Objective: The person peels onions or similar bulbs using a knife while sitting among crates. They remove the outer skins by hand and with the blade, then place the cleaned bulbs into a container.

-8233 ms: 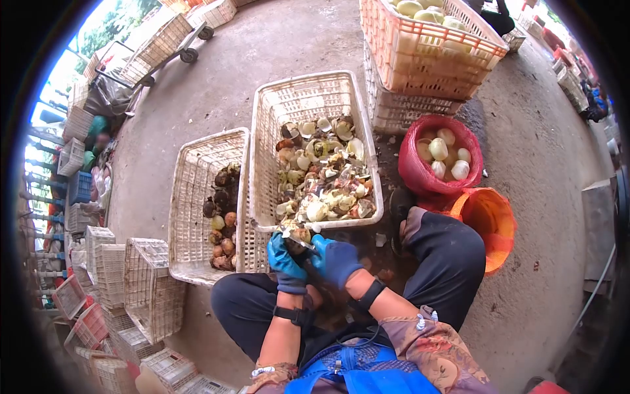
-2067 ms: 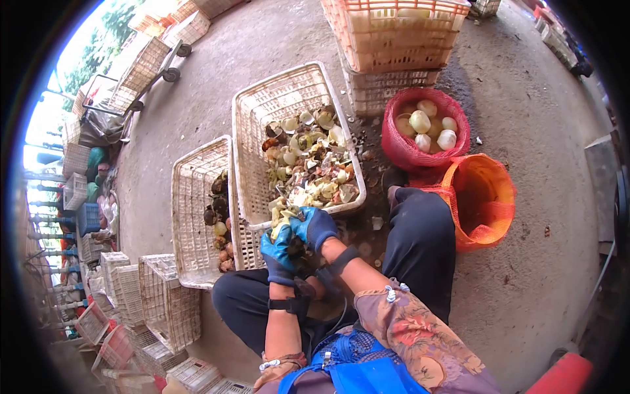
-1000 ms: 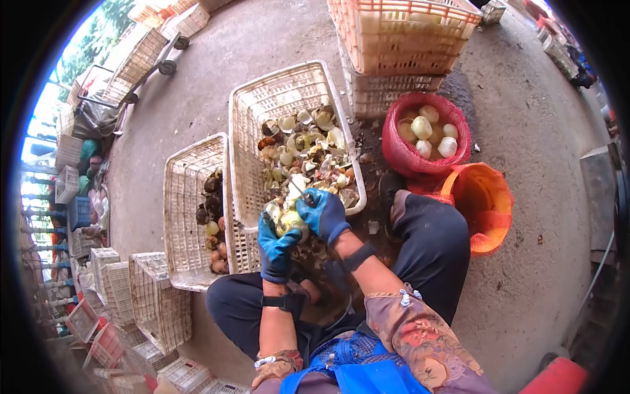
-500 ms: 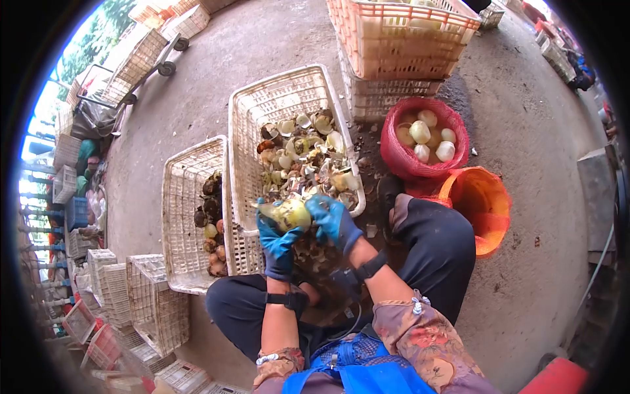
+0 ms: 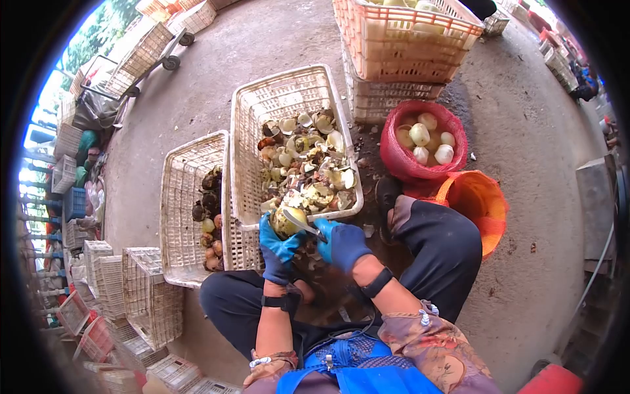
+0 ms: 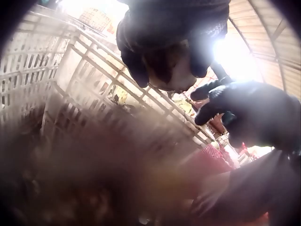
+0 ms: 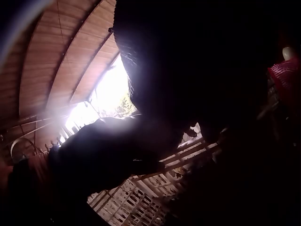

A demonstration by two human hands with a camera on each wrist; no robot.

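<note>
In the head view the left hand [image 5: 277, 249], in a blue glove, grips a yellow-green onion [image 5: 287, 222] just over the near rim of the scrap crate [image 5: 298, 73]. The right hand [image 5: 342, 244], gloved too, holds a knife [image 5: 300, 222] whose blade lies across the onion. In the left wrist view the onion [image 6: 169, 68] sits between the dark fingers of the left hand [image 6: 171, 28], with the right hand [image 6: 254, 113] close beside it. The right wrist view is mostly dark. Peelings [image 5: 315, 177] fill much of the scrap crate.
Left of the scrap crate stands a crate [image 5: 172, 210] with unpeeled onions [image 5: 214, 249]. To the right are a red mesh-lined tub [image 5: 410, 167] of peeled onions [image 5: 420, 134], an orange mesh bag [image 5: 489, 210] and stacked crates [image 5: 407, 49]. More crates [image 5: 152, 295] stand at the left.
Since half a second ago, the right hand has moved slightly right and down, and the knife blade now shows across the onion. The onion's long top, pointing left before, is no longer seen.
</note>
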